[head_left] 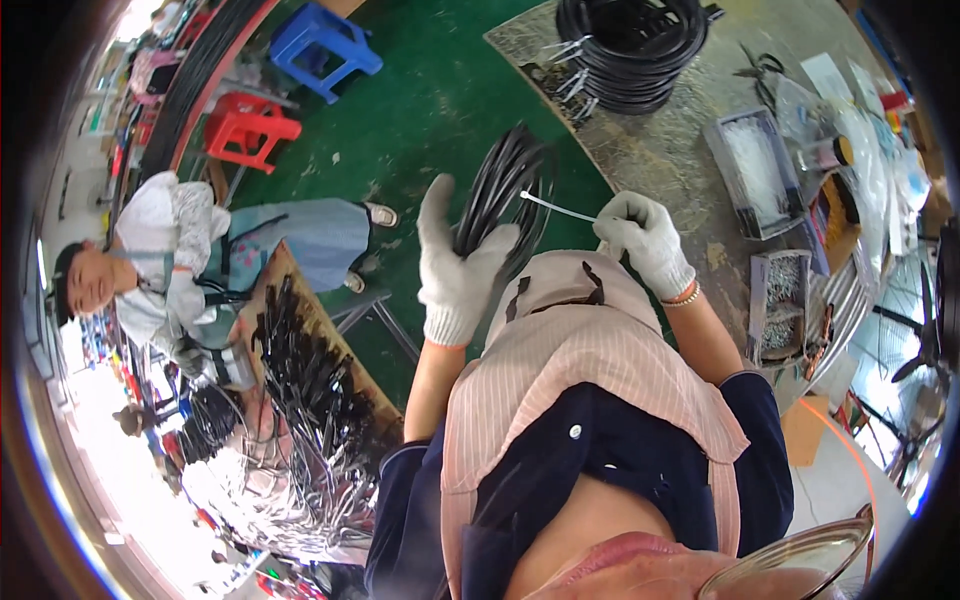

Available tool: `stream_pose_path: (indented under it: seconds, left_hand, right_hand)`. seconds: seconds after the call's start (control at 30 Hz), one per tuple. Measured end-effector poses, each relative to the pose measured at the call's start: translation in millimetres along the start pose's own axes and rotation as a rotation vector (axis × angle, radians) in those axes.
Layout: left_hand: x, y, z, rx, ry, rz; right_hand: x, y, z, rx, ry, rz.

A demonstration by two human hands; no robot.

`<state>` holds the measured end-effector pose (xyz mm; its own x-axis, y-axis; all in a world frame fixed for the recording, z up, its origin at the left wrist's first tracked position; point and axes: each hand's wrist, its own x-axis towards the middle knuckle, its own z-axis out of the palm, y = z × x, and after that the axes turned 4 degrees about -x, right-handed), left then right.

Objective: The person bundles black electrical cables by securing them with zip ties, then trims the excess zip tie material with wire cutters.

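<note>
My left hand (455, 268), in a white knitted glove, has its thumb and fingers spread on either side of a coil of black cable (500, 190). The coil sits in the crook of this hand, over the green floor, and its lower end is partly hidden by the thumb. My right hand (645, 238), gloved too, pinches a white cable tie (560, 209). The tie points left, and its small head overlaps the coil in the picture; whether they touch I cannot tell.
On the worktable (700, 180) to the right are stacked black cable coils (635, 50), a tray of cable ties (755, 170), a bin of small metal parts (780, 300) and scissors (765, 70). A co-worker (190, 260) stands left beside a cable-covered table (350, 375). Blue (322, 48) and red stools (250, 128) stand beyond.
</note>
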<state>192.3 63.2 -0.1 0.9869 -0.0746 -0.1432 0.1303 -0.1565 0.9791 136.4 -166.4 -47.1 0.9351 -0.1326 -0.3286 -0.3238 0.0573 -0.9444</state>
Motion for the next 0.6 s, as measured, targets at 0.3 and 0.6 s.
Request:
stream_pose_path:
  seconds: [0.3,0.6]
  left_hand:
    - [13.3,23.0,26.8,-0.082,-0.042,0.178]
    - [10.3,23.4,21.1,-0.108,-0.169,-0.037]
  right_hand:
    - [7.6,-15.9,60.1,0.32,-0.045,-0.122]
    - [7.0,-12.8,54.9,0.396,-0.076,-0.143]
